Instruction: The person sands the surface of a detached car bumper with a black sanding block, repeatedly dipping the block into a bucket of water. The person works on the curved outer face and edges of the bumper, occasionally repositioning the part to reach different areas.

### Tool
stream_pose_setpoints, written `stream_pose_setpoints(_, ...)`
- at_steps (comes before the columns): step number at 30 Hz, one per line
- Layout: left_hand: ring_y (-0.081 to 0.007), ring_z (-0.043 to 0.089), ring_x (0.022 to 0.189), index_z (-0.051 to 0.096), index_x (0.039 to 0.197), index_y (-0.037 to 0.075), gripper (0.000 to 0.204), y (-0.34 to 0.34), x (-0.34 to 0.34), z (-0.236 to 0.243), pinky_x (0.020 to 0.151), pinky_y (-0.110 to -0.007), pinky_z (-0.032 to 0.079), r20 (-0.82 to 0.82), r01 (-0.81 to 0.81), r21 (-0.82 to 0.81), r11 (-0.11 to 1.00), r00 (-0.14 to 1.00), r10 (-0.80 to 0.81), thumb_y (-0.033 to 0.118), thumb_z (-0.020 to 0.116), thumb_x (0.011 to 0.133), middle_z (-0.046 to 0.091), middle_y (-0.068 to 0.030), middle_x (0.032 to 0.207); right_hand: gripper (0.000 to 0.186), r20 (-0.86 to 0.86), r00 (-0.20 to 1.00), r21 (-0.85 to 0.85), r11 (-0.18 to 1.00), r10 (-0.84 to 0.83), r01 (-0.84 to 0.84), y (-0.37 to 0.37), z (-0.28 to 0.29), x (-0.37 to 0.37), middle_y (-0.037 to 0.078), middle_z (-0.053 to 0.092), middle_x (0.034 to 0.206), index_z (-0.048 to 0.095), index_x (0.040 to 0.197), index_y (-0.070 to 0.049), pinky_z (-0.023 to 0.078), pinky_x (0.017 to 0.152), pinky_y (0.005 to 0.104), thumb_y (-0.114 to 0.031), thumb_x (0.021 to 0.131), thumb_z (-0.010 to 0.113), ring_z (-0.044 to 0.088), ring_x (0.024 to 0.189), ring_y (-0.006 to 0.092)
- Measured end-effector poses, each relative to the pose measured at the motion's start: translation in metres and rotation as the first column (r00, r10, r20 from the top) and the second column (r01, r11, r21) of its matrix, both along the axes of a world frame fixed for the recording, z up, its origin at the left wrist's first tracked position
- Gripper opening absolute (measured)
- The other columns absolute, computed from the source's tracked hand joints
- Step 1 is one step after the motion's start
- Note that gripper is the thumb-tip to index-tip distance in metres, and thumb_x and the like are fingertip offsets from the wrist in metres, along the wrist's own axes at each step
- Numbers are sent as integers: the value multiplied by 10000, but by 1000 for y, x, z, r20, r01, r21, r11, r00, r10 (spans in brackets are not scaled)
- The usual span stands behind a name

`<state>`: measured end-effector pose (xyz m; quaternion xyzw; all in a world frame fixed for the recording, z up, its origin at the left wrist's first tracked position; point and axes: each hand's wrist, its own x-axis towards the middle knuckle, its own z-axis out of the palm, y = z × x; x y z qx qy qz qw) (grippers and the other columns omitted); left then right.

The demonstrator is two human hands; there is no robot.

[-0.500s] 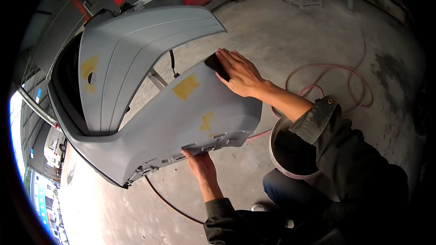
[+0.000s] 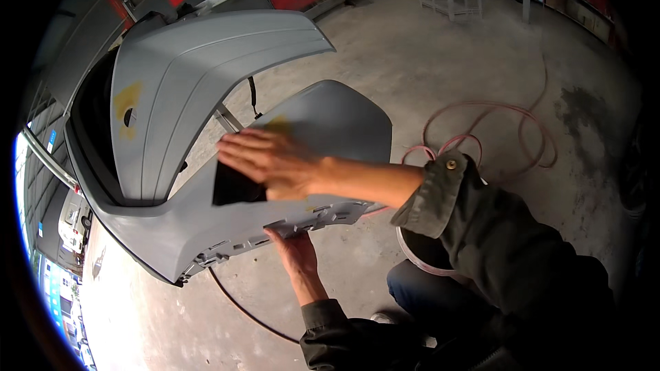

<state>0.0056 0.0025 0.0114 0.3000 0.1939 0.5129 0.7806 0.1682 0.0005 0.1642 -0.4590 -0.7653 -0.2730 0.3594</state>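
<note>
flatly, right hand (image 2: 271, 165) presses black sheet (image 2: 230, 187); left hand (image 2: 298, 261) grips grey panel (image 2: 350, 120) by edge (image 2: 240, 243) near open floor (image 2: 405, 58).

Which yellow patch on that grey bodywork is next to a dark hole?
The leftmost yellow patch, on the creased upper panel: it borders the hole. Other yellow areas lie beside your right hand, with no hole showing.

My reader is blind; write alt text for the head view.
A person's right grip presses a black sheet against a curved grey panel with yellowish patches; the left grip touches the panel's lower edge. Reddish hose lies on the floor.
</note>
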Motion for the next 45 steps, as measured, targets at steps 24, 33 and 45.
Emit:
stream_pose_setpoints(24, -245, 404, 1370, 341, 1497, 124, 733, 8, 19, -16, 1137, -419, 345, -67, 44, 109, 993, 997, -36, 586, 507, 953, 411, -52, 1511, 660, -58, 976, 99, 972, -208, 213, -12, -20, -17, 285, 409, 1484, 422, 1403, 134, 239, 1207, 451, -162, 815, 471, 344, 1431, 372)
stream_pose_setpoints(33, -273, 457, 1320, 349, 1482, 90, 724, 6, 8, -13, 1083, -462, 423, -67, -23, 113, 993, 997, 31, 559, 517, 956, 418, -86, 1484, 693, -162, 970, 1, 983, -180, 183, -42, -34, 78, 227, 333, 1550, 342, 1473, 72, 232, 1213, 452, -77, 820, 523, 300, 1463, 319)
stream_pose_setpoints(45, -247, 435, 1352, 347, 1496, 111, 714, 14, 13, -21, 1127, -423, 362, -101, 117, 148, 982, 990, -103, 600, 415, 981, 411, -68, 1509, 1017, 49, 991, -20, 991, -128, 129, -3, -41, -32, 202, 78, 1637, 166, 1544, 31, 40, 1248, 443, -510, 826, 642, 45, 1526, 320)
